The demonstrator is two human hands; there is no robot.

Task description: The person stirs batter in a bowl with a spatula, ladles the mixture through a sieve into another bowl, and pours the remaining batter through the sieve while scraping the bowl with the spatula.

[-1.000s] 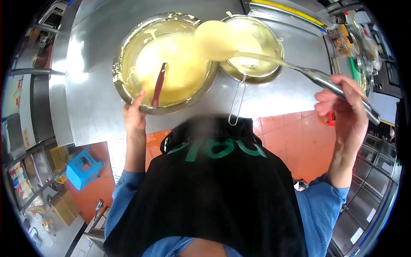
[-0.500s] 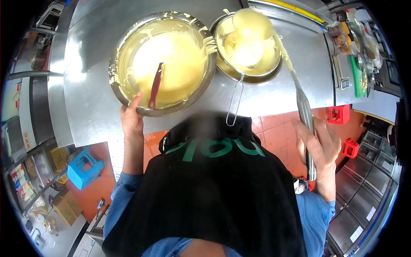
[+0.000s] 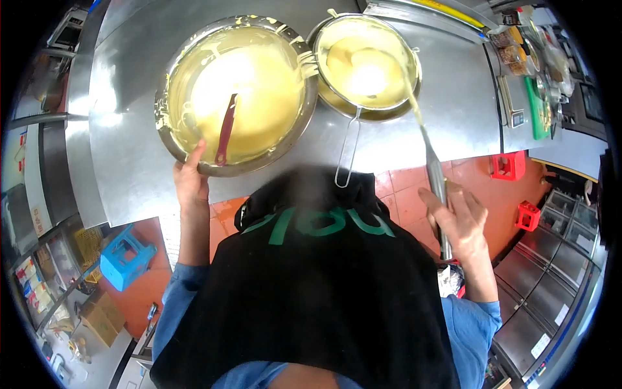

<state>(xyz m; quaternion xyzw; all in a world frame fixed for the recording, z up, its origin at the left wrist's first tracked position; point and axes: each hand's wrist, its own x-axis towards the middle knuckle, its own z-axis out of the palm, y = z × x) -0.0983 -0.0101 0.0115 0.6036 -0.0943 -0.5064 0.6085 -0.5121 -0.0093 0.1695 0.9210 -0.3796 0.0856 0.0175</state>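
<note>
My left hand (image 3: pixel 190 185) grips the near left rim of a large metal mixing bowl (image 3: pixel 249 170), thumb over the edge. Pale yellow batter (image 3: pixel 272 107) fills much of it, and a dark red spatula (image 3: pixel 226 133) rests inside with its handle end towards me. To the right, a wire-handled sieve (image 3: pixel 348 152) sits over a second metal bowl (image 3: pixel 389 117). My right hand (image 3: pixel 460 220) is closed around the grey handle of a long ladle (image 3: pixel 435 172). The ladle's batter-coated head is down in the sieve, hard to tell from the yellow batter there.
The bowls stand on a steel worktable (image 3: pixel 129 162). At its right end are a kitchen scale (image 3: pixel 516 118), a green cutting board (image 3: pixel 537 110) and several containers. A blue stool (image 3: pixel 126 258) and red stools (image 3: pixel 508 166) stand on the tiled floor.
The ladle's head has gone from above the sieve down into it. My right hand has moved left with the handle. My left hand keeps its hold on the bowl.
</note>
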